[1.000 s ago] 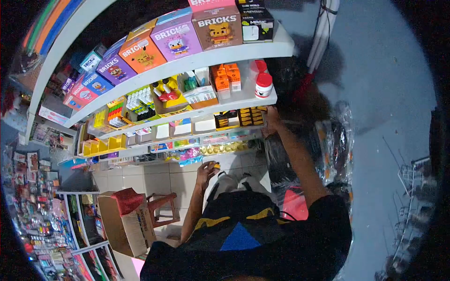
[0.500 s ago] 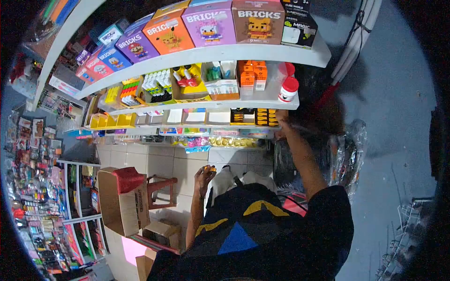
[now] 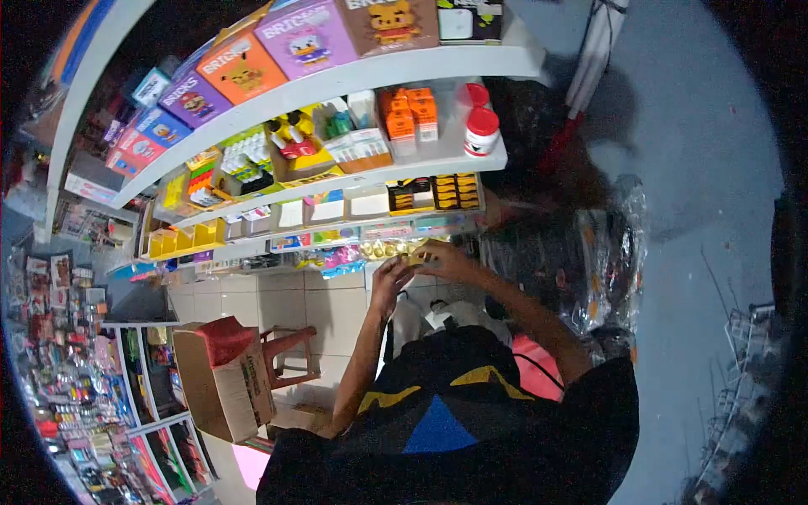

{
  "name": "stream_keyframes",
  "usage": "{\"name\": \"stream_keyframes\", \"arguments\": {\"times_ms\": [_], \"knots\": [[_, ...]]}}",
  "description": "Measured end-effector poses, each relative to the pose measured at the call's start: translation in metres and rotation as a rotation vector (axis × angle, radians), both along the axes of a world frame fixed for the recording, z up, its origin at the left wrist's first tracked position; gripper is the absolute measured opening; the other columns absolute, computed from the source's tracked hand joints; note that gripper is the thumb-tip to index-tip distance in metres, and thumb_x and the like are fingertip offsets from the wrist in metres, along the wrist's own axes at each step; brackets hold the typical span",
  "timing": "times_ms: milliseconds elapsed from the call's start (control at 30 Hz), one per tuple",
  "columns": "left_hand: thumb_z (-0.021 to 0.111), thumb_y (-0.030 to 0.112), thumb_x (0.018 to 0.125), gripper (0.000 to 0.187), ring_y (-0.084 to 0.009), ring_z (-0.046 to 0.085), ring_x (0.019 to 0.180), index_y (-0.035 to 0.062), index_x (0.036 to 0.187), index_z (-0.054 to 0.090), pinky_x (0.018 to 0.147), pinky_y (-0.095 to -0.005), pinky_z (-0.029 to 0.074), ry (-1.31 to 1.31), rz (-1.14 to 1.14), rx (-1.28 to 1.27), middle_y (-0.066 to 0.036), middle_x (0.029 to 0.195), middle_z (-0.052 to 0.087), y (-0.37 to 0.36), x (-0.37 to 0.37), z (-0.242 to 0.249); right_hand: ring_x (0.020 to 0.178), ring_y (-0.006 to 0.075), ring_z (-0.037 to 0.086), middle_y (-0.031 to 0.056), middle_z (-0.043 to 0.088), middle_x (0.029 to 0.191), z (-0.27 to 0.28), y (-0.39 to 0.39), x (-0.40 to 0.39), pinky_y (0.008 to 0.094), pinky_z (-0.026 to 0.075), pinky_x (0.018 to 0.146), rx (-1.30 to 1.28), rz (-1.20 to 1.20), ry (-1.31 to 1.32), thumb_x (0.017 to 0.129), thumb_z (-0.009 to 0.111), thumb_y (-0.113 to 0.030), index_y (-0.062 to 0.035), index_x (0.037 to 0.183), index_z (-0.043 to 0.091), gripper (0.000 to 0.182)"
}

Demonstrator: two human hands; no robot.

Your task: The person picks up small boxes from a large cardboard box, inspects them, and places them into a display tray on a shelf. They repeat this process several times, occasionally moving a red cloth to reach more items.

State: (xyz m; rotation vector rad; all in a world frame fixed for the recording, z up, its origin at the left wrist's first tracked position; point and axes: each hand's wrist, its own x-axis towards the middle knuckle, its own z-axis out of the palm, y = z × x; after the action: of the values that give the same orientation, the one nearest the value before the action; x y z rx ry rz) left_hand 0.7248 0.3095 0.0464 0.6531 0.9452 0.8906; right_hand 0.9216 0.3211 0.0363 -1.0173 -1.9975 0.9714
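My left hand [image 3: 388,279] is raised in front of my body, its fingers closed round a small yellow item [image 3: 412,260]. From the right, my right hand [image 3: 446,260] meets it, with its fingers pinched at the same item. The item's exact kind is too small to make out. Just beyond the hands is the shelf unit, where black trays of yellow-and-black packs [image 3: 455,192] stand at the right end of a lower shelf. White open trays [image 3: 369,206] sit beside them.
Boxes marked BRICKS [image 3: 307,38] line the upper shelf. Below stand orange boxes [image 3: 410,114] and a red-lidded white jar [image 3: 481,133]. A cardboard box [image 3: 223,383] and a red stool [image 3: 290,353] are on the left floor. Plastic-wrapped goods [image 3: 581,269] hang at right.
My right hand has come away from the shelf end to meet my left hand. The left hand has risen slightly with the small yellow item, and the view has shifted.
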Motion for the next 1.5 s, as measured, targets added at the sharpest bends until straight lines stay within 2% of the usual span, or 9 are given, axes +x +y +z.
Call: {"name": "stream_keyframes", "arguments": {"times_ms": [200,400,633,700,733,833,1000,1467,1500], "knots": [[0.058,0.022,0.083,0.038,-0.0216,0.057,0.092,-0.0016,0.111,0.049,0.084,-0.0338,0.047,-0.028,-0.153,-0.002,-0.013,0.102,0.056,0.000,0.044,-0.007,0.096,0.0295,0.052,0.0139,0.054,0.104,0.000,-0.013,0.032,0.0394,0.043,0.083,-0.024,-0.172,-0.069,0.074,0.066,-0.030,-0.0045,0.102,0.057,0.038],[0.052,0.038,0.084,0.054,-0.0275,0.051,0.106,0.0018,0.122,0.039,0.090,-0.0404,0.042,-0.047,-0.259,-0.138,-0.017,0.118,0.048,-0.010,0.027,-0.046,0.087,0.0188,0.059,0.0091,0.063,0.092,-0.034,0.025,0.089,0.0291,0.048,0.078,-0.263,-0.360,0.078,0.074,0.065,-0.004,0.0013,0.095,0.061,0.022],[0.038,0.040,0.088,0.047,-0.0275,0.052,0.105,0.0075,0.122,0.040,0.088,-0.0405,0.043,0.155,0.044,-0.304,-0.014,0.118,0.050,-0.079,-0.100,-0.158,0.080,0.0247,0.060,0.0138,0.063,0.084,-0.123,0.125,0.144,0.0350,0.047,0.073,0.189,-0.691,-0.036,0.063,0.074,-0.012,-0.0030,0.087,0.062,0.028],[0.048,0.031,0.086,0.036,-0.0241,0.059,0.089,0.0060,0.112,0.049,0.072,-0.0369,0.048,0.351,0.186,-0.439,-0.012,0.099,0.059,-0.127,-0.147,-0.187,0.081,0.0283,0.060,0.0159,0.062,0.086,-0.154,0.140,0.153,0.0376,0.047,0.073,0.207,-0.751,-0.134,0.061,0.074,-0.015,-0.0038,0.086,0.062,0.029],[0.048,0.029,0.086,0.031,-0.0228,0.061,0.075,0.0061,0.106,0.054,0.063,-0.0352,0.049,0.099,0.064,-0.347,-0.011,0.086,0.061,-0.162,-0.209,-0.274,0.081,0.0287,0.060,0.0161,0.062,0.085,-0.188,0.152,0.161,0.0378,0.047,0.073,0.235,-0.792,-0.282,0.062,0.073,-0.015,-0.0035,0.085,0.062,0.029],[0.048,0.031,0.086,0.032,-0.0234,0.060,0.077,0.0072,0.106,0.054,0.065,-0.0370,0.048,0.378,0.104,-0.521,-0.010,0.089,0.061,-0.243,-0.230,-0.246,0.083,0.0307,0.059,0.0166,0.060,0.087,-0.223,0.174,0.155,0.0392,0.047,0.072,0.167,-0.891,-0.541,0.062,0.072,-0.015,-0.0031,0.088,0.060,0.031],[0.047,0.033,0.086,0.032,-0.0245,0.059,0.081,0.0090,0.107,0.054,0.068,-0.0400,0.048,0.359,0.022,-0.611,-0.010,0.093,0.060,-0.295,-0.218,-0.237,0.088,0.0335,0.056,0.0175,0.057,0.096,-0.116,0.144,0.123,0.0416,0.047,0.071,-0.184,-0.988,-0.488,0.064,0.070,-0.018,-0.0039,0.100,0.053,0.042],[0.045,0.038,0.086,0.035,-0.0274,0.055,0.091,0.0140,0.108,0.055,0.077,-0.0485,0.046,-0.210,0.081,-0.028,-0.009,0.105,0.056,-0.280,-0.213,-0.261,0.100,0.0357,0.049,0.0196,0.047,0.110,-0.112,0.139,0.110,0.0438,0.045,0.073,-0.091,-1.066,-0.423,0.071,0.066,-0.021,-0.0042,0.118,0.035,0.059],[0.047,0.038,0.085,0.034,-0.0281,0.056,0.089,0.0134,0.109,0.053,0.075,-0.0483,0.047,-0.062,0.189,-0.306,-0.010,0.104,0.057,-0.265,-0.214,-0.240,0.101,0.0358,0.048,0.0197,0.046,0.111,-0.112,0.138,0.109,0.0439,0.045,0.073,-0.076,-1.076,-0.412,0.071,0.066,-0.021,-0.0043,0.119,0.034,0.060]]}}
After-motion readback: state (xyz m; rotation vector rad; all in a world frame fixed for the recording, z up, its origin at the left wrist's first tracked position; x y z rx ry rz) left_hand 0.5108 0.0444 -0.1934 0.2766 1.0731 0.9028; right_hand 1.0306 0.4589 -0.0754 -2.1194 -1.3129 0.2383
